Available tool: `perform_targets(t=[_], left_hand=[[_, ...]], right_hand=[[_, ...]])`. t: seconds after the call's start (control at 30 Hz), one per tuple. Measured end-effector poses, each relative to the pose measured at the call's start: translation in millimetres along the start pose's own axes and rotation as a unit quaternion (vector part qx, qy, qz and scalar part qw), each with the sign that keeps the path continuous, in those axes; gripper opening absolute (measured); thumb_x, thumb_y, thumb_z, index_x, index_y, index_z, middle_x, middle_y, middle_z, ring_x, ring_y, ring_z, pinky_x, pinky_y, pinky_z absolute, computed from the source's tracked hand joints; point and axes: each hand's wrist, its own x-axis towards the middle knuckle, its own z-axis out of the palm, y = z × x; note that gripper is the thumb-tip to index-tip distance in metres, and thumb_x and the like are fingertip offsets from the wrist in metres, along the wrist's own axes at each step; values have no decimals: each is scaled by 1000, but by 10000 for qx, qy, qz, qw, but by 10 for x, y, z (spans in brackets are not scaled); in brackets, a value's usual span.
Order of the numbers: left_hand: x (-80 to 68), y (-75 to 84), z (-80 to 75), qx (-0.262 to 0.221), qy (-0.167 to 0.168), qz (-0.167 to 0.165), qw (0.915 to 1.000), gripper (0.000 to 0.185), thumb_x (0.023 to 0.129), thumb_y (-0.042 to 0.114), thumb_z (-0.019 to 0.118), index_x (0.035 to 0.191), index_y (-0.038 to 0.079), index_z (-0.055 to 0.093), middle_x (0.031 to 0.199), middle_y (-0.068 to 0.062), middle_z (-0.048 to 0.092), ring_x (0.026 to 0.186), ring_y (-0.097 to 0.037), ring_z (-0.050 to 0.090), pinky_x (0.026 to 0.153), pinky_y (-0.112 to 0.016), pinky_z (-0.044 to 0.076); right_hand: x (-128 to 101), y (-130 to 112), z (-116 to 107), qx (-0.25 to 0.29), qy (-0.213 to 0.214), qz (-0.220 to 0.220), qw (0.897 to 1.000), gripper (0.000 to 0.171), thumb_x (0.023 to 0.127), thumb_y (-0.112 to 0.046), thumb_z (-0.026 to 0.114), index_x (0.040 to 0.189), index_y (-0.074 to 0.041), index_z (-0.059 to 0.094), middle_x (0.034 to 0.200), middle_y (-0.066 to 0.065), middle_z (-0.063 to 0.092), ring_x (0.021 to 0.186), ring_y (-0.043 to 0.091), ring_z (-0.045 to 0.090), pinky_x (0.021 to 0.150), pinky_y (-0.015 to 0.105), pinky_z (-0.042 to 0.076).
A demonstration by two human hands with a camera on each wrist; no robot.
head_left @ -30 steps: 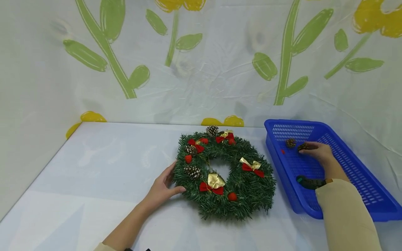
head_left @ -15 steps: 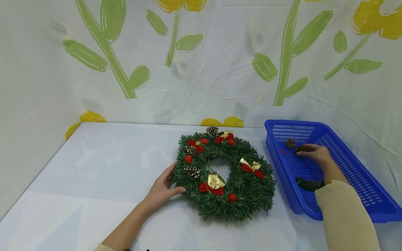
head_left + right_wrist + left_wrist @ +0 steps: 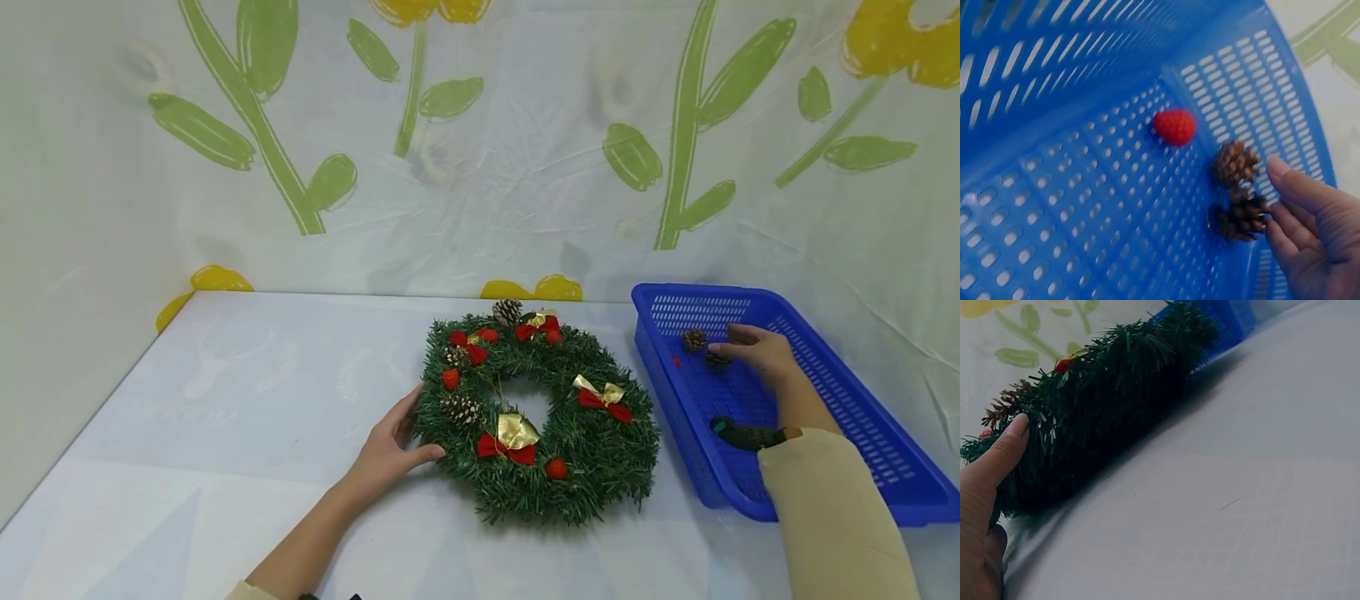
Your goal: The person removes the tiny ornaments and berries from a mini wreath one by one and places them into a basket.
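Note:
A green Christmas wreath (image 3: 607, 450) with red-and-gold bows, pinecones and red berries lies on the table. My left hand (image 3: 386, 450) holds its left edge; in the left wrist view the thumb (image 3: 1007, 447) presses on the greenery, while the other fingers are mostly hidden. Inside the blue basket, my right hand (image 3: 761, 354) hovers at a pinecone (image 3: 717, 358), thumb and fingers parted. The right wrist view shows fingertips right beside this pinecone (image 3: 1244, 215), not closed round it. A second pinecone (image 3: 1235, 164) touches or nearly touches it. Farther along sits a red berry (image 3: 1174, 127).
The blue perforated basket (image 3: 678, 433) stands right of the wreath, its raised walls around my right hand. A dark device (image 3: 746, 435) shows at my right wrist. Behind the white table (image 3: 247, 400) hangs a pale sheet (image 3: 525, 192) printed with flowers.
My right hand was gripping the pinecone and shifted it slightly toward the other one; now its fingers have parted and lifted a little. The left hand and wreath have stayed put.

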Motion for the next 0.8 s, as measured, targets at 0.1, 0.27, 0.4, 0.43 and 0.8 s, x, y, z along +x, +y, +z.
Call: perform_targets(t=[0.1, 0.27, 0.4, 0.43, 0.8], left_hand=[[6, -5, -6, -5, 6, 13, 10000, 92, 79, 19, 77, 152, 17, 21, 156, -10, 20, 142, -30, 20, 114, -37, 23], [9, -5, -8, 1, -9, -24, 10000, 93, 79, 20, 77, 152, 17, 20, 157, -10, 18, 143, -31, 19, 114, -38, 22], [9, -1, -8, 3, 9, -30, 10000, 92, 79, 19, 77, 152, 17, 20, 157, -10, 19, 143, -31, 19, 114, -38, 23], [9, -1, -8, 1, 11, -35, 10000, 92, 79, 19, 77, 152, 17, 20, 157, -10, 19, 142, -30, 20, 114, -38, 23], [7, 0, 1, 41, -13, -57, 10000, 93, 79, 20, 77, 152, 18, 20, 157, -9, 19, 142, -30, 21, 114, -38, 24]], right_hand=[[5, -83, -3, -76, -121, -134, 9998, 91, 87, -41, 67, 149, 3, 17, 150, 30, 20, 137, 50, 17, 111, 64, 21], [1, -172, 4, -23, -199, -297, 9994, 89, 88, -39, 66, 149, 3, 18, 150, 31, 20, 136, 50, 17, 110, 64, 21], [7, -227, 4, 130, -259, -405, 9988, 87, 89, -41, 65, 149, 2, 20, 151, 29, 20, 137, 48, 19, 112, 62, 20], [11, -244, 5, 170, -258, -425, 9986, 86, 88, -41, 65, 149, 1, 21, 151, 28, 21, 137, 46, 20, 112, 60, 21], [51, -465, 5, -11, -417, -716, 9966, 81, 89, -45, 62, 149, -4, 27, 151, 20, 30, 136, 33, 33, 111, 56, 28]])
